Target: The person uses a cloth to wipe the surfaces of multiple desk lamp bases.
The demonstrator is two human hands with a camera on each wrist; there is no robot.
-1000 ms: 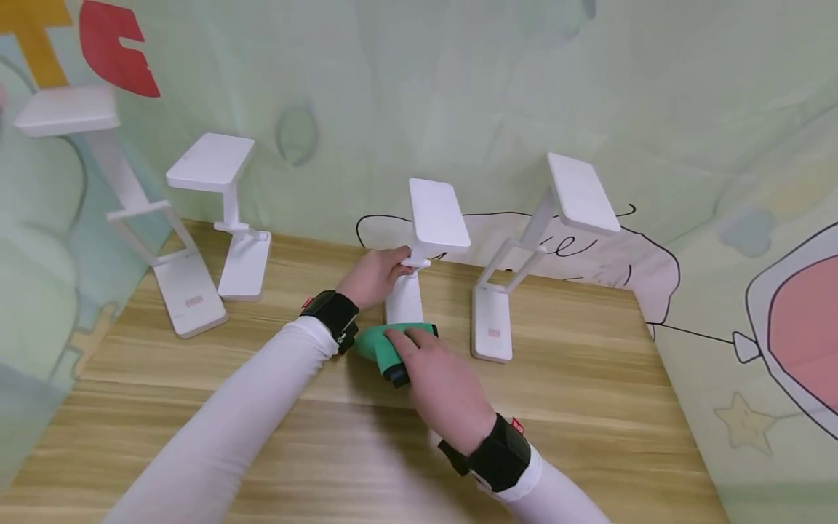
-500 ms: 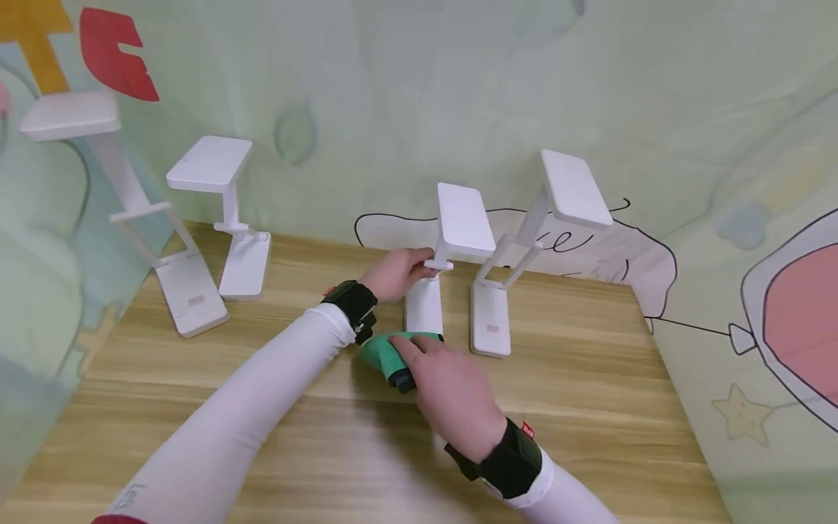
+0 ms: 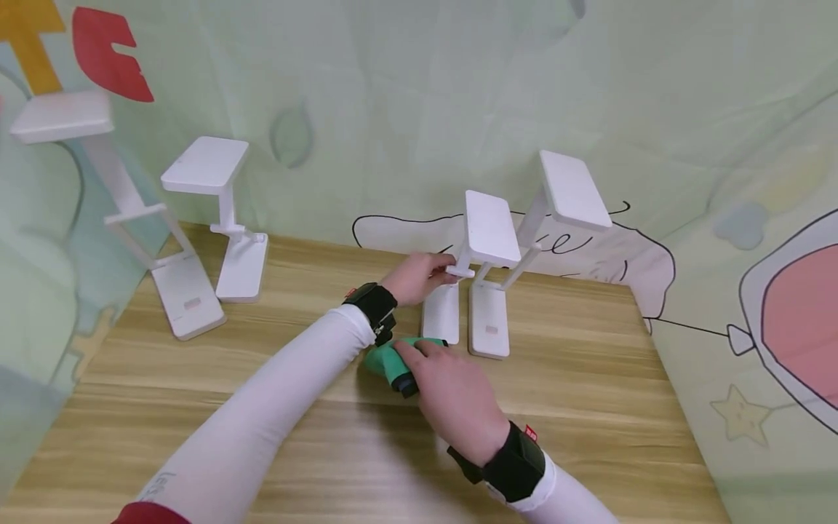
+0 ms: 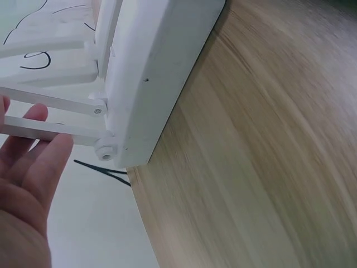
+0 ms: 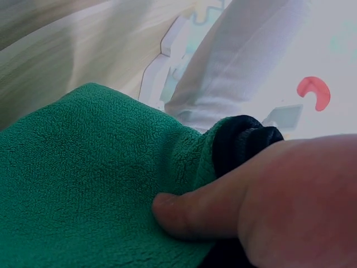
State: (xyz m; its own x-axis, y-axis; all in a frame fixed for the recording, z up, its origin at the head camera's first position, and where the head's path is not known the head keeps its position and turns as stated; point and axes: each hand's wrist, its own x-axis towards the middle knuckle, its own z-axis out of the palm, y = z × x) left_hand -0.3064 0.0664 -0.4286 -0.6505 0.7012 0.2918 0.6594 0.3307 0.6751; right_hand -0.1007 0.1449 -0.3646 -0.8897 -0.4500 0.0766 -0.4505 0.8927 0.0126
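Observation:
In the head view my left hand [image 3: 414, 279] grips the folding arm of a white desk lamp [image 3: 491, 227] right of centre. The left wrist view shows those fingers [image 4: 53, 162] curled round one of the arm's two bars, close to the lamp base [image 4: 150, 72]. My right hand [image 3: 461, 400] holds a bunched green cloth [image 3: 386, 361] with dark trim, just in front of that base. Seen from the right wrist, the thumb [image 5: 189, 215] presses on the fuzzy green fabric; the other fingers are hidden.
Close to the right of the held lamp stands another white desk lamp [image 3: 489, 320]. Two more, a taller lamp [image 3: 186, 295] and a shorter lamp [image 3: 244, 269], stand at the left. A printed cloth wall [image 3: 366, 131] borders the wooden table [image 3: 314, 451] behind and at both sides.
The left hand has moved the gripped lamp rightward along the table, up beside the lamp on the right. The right hand and green cloth have shifted slightly right and nearer.

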